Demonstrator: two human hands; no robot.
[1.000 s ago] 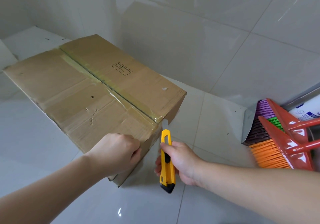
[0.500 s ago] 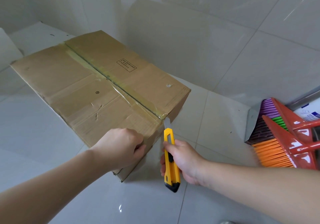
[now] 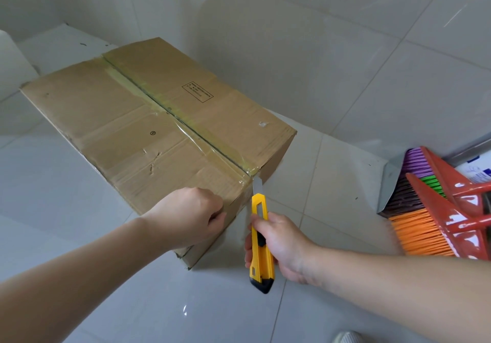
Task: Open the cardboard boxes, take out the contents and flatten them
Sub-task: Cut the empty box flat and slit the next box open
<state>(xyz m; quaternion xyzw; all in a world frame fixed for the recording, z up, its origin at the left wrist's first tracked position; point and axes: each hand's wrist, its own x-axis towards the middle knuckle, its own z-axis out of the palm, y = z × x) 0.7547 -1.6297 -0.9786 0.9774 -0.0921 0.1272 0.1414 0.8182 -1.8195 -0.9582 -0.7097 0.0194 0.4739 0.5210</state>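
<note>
The box [image 3: 148, 135] sat on the tiled floor [image 3: 332, 183] close to the wall, closed, its two top flaps meeting at a seam sealed by clear, yellowish tape [image 3: 186, 127] that ran the length of the lid and folded over the near end. The cardboard was worn: creases, a small tear in the near flap, a printed label on the far one. Nothing of its contents showed.

Your left hand [image 3: 191, 215] gripped the near corner, fingers curled over the edge, pinning the box down. Your right hand [image 3: 281, 247] was wrapped around the yellow knife [image 3: 261, 239], blade out, its tip touching the tape where the seam met the near end.

To do this cut well, I'd say you wanted the blade shallow, just through the tape, since whatever was inside lay hidden right under the flaps. Running it along the seam away from you, with the left hand kept off that line, looked the safe course. The tape at the end wall probably needed slitting too before the flaps would lift.

Off to the right, brooms [image 3: 430, 217] with orange, purple and green bristles lay against the wall.
</note>
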